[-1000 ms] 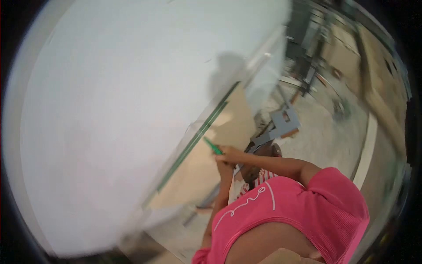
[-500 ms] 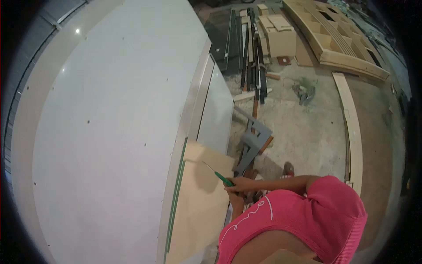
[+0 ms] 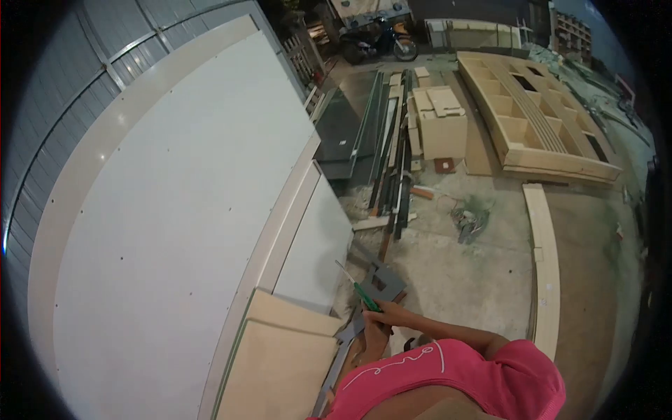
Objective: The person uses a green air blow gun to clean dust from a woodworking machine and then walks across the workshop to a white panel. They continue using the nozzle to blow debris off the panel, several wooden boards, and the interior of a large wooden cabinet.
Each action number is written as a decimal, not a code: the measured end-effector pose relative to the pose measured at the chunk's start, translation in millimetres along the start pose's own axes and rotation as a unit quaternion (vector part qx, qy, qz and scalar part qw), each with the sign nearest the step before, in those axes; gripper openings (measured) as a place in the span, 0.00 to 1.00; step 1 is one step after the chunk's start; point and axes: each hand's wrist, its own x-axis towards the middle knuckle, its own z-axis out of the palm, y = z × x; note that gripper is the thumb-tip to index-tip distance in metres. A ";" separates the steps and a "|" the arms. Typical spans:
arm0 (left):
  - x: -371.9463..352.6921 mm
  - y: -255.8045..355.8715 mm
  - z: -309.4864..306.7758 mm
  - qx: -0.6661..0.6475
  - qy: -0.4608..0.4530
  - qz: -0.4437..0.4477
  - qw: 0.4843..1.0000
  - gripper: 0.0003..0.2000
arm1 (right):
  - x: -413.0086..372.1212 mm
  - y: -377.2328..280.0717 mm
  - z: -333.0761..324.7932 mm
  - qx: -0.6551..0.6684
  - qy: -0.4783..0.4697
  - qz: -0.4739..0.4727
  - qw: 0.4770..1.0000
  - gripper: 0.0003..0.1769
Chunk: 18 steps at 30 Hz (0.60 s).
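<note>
A green-handled screwdriver points up and to the left, its thin metal shaft free of any surface. My right hand is closed round the back part of its handle. Just below, my left hand is close against the right one, with its fingers mostly hidden. Left of the hands stands a large white panel with a beige border and small dark dots. A plywood-coloured board with a green strip along its edge lies by its lower right side. Behind the hands is a grey angled piece on the floor.
Long dark and pale strips lie on the concrete floor ahead, beside a wooden box. A large compartmented wooden frame lies at the right. A long pale board runs along the floor. A motorbike is at the back.
My view has tilted up, bringing the motorbike and more of the back into sight. The screwdriver now appears over the smaller white panel and floor instead of the plywood-coloured board.
</note>
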 end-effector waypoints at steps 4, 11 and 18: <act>32.3 16.4 38.2 0.021 -0.019 0.057 0.998 0.29 | -8.5 1.6 -31.7 0.031 0.054 -0.041 0.997 0.36; 72.0 3.0 55.3 0.074 -0.049 0.116 0.989 0.29 | 34.8 -4.7 -59.3 0.046 0.124 -0.013 0.991 0.31; 126.3 -45.2 59.9 0.128 -0.061 0.214 0.967 0.34 | 135.3 14.9 -121.3 -0.003 0.120 -0.094 0.988 0.31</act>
